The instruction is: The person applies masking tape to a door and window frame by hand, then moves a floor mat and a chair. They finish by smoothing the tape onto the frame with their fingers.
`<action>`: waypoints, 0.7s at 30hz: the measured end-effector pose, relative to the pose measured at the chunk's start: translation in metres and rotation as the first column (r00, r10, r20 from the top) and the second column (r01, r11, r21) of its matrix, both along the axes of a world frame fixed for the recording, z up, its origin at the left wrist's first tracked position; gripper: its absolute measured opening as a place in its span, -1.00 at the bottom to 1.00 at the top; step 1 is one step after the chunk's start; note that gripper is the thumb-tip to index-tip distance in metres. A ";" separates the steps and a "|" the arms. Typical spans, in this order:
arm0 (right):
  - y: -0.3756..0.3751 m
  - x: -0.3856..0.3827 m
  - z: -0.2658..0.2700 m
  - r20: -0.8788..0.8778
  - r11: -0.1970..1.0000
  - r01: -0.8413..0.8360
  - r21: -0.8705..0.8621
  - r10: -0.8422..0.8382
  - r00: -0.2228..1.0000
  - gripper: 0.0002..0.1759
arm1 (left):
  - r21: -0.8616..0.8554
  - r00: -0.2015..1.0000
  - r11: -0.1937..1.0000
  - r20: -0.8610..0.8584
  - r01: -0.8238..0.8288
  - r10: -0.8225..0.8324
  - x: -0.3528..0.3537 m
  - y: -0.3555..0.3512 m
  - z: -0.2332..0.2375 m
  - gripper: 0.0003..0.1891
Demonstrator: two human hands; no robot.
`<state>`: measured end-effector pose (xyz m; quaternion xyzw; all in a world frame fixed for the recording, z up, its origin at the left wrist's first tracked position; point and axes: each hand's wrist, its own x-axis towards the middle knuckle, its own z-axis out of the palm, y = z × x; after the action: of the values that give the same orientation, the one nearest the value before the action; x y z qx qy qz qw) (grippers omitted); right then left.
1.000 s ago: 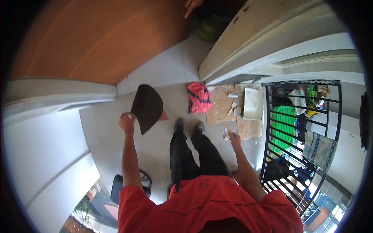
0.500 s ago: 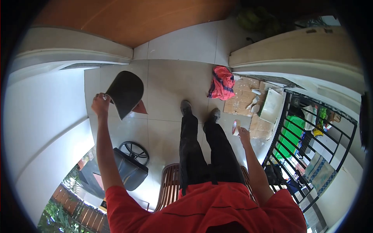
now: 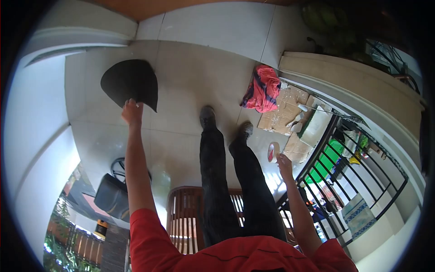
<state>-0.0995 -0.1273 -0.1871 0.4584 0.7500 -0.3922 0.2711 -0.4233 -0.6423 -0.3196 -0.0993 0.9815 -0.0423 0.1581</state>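
A dark, flexible sheet (image 3: 130, 81), possibly sandpaper, curves beyond my left hand (image 3: 132, 112), whose fingers pinch its near edge. The sheet hangs above the tiled floor and its underside is hidden. On the other side of my legs, my right hand (image 3: 284, 164) grips a roll of masking tape (image 3: 276, 149) by its near edge. The roll is pale with red on its inner ring, and it is held up off the floor.
Flattened cardboard (image 3: 276, 118) carries a white tray (image 3: 317, 124) and scraper-like tools (image 3: 297, 121). A red cloth (image 3: 265, 90) lies beside it. Black railing (image 3: 326, 156) stands right, a wooden slatted bench (image 3: 183, 211) behind my legs, and a black wheeled object (image 3: 111, 195) left.
My left hand has swung inward with the sheet, which has turned so its dark face shows broadly. My right hand still holds the tape. The whole view has shifted.
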 end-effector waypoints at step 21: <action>-0.003 -0.036 0.004 0.088 0.997 -0.036 -0.068 0.042 0.995 -0.50 | -0.030 0.897 0.953 0.330 -0.303 0.295 0.034 0.041 -0.104 -0.82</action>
<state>-0.1355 -0.1302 -0.1834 0.4515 0.7325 -0.3905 0.3273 -0.3891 -0.6015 -0.4239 -0.2385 0.9145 -0.0225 0.3260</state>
